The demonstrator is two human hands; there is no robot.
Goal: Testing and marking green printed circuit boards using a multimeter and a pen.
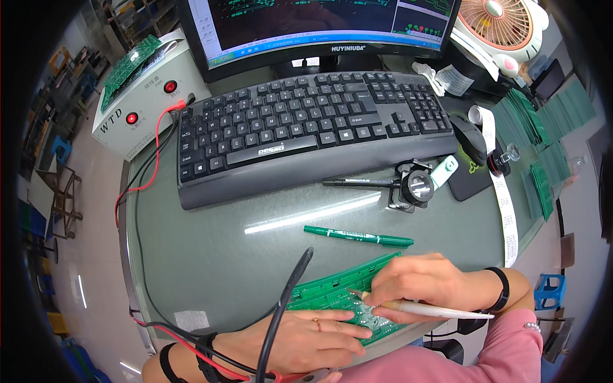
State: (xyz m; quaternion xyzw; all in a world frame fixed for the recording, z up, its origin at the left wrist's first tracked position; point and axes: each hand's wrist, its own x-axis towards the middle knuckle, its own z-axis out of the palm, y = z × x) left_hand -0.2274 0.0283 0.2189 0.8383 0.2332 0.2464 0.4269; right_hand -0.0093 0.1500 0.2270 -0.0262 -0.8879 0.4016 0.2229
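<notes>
RH (418,281) pinching white-handled pointed tool (440,311), tip over green PCB (335,284), contact unclear. LH (300,341) fingers flat on PCB's near-left part, slightly spread; can't tell if thumb grips anything. PCB sits at table's (211,255) front edge, so little room nearside. Most room is L of PCB, up to kbd (313,127). Green marker (357,236) lies btwn PCB & kbd. Black cable (281,313) arcs up just by LH, tight on that side. Mouse (469,139) near table's R edge.
</notes>
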